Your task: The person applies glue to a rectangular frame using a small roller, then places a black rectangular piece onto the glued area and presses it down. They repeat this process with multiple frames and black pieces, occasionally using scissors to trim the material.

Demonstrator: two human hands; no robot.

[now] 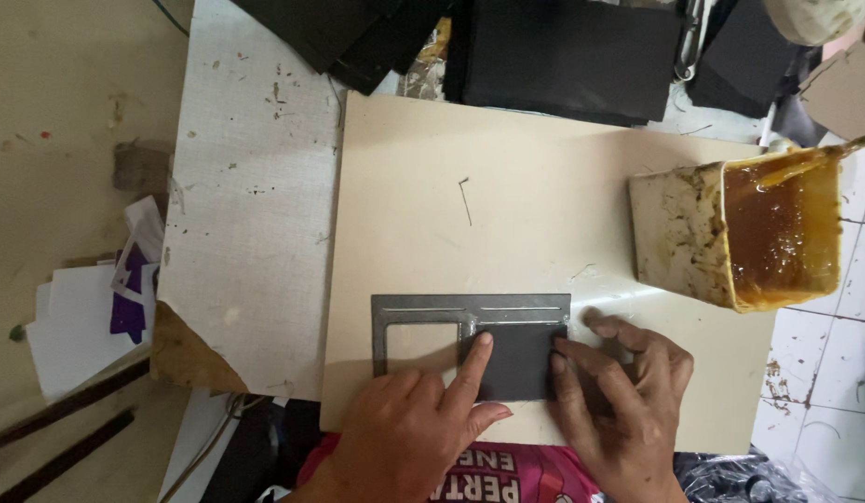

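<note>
Risk: glue tub (768, 233) is sitting at the board's (544, 186) right edge, near the right hand (628, 391); a nudge could spill it.
Left hand (414, 428): forefinger is pressing the dark sheet (516, 359), other fingers curled, gripping nothing.
Right hand: fingers are lying flat, holding the sheet's right edge.
Sheet: lying inside the metal frame (470, 312), near the board's front edge.

The right hand (628, 391) covers the dark sheet's (516, 359) right edge; the left hand (409, 433) hides its lower left corner. Both wrists leave the frame's bottom. The black stacks (563, 51) are cut off at the top.
</note>
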